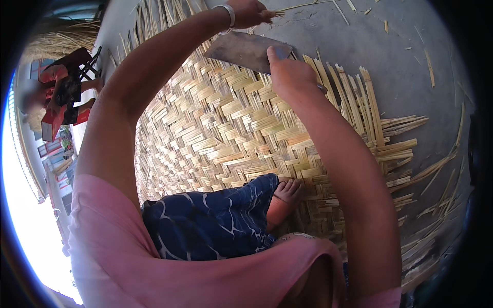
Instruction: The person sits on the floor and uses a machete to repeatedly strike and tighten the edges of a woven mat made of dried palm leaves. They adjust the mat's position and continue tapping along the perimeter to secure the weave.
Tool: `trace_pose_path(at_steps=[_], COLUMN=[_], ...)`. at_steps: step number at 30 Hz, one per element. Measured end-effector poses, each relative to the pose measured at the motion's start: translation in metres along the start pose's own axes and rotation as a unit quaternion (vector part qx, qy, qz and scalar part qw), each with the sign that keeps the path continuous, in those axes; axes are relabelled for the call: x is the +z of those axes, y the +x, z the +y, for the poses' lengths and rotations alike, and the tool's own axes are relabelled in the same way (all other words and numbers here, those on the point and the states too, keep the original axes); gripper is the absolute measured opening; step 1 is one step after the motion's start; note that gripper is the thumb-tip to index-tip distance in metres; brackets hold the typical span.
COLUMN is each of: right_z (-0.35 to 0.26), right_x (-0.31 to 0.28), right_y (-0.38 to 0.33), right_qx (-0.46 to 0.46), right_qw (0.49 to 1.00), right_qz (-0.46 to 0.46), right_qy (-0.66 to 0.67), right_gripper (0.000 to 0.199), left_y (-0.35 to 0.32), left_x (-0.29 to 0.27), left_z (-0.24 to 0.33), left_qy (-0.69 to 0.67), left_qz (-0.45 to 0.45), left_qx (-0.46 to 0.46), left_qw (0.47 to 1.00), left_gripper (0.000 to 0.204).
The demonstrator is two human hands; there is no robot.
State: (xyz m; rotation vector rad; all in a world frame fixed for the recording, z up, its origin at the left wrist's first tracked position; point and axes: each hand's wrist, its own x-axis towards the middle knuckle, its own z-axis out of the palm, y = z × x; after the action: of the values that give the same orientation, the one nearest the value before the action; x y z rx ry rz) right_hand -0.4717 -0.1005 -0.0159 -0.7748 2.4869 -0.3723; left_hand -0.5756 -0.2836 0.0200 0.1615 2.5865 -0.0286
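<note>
A broad, dark-bladed cleaver (244, 50) is gripped in my right hand (295, 77), my thumb lying along the back end of its blade. The blade lies across the far edge of a woven mat (221, 118) of pale split reeds in a herringbone pattern. Beyond it, at the top of the view, my left hand (248, 14) is closed around a small bunch of reed ends (276, 14). A pale bracelet (229, 16) circles that wrist. My bare foot (288, 190) rests on the mat.
Uneven reed ends (367, 102) stick out along the mat's right edge. Cut reed scraps (430, 69) are scattered over the grey concrete floor (411, 36). At the far left another person (61, 92) sits near a dark chair, with a heap of straw (61, 41) behind.
</note>
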Motion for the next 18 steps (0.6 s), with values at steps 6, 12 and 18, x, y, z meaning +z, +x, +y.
trace_pose_path(at_steps=[6, 12, 18], right_z=[0.001, 0.009, 0.015], right_x=[-0.019, -0.021, -0.021], right_y=[-0.041, -0.085, -0.084], right_qx=[-0.039, -0.08, -0.092], right_qw=[0.998, 0.996, 0.995], right_qz=[-0.029, -0.034, -0.007], right_qy=[0.027, -0.014, -0.025], right_gripper=[0.056, 0.06, 0.059], left_y=[0.011, 0.018, 0.004], left_x=[-0.068, -0.017, 0.045], left_z=[-0.03, -0.006, -0.024], left_qy=[0.378, 0.115, 0.142], left_qz=[0.27, 0.192, -0.078], left_qx=[0.028, 0.136, 0.028], left_qw=[0.885, 0.965, 0.986], left_gripper=[0.026, 0.026, 0.044])
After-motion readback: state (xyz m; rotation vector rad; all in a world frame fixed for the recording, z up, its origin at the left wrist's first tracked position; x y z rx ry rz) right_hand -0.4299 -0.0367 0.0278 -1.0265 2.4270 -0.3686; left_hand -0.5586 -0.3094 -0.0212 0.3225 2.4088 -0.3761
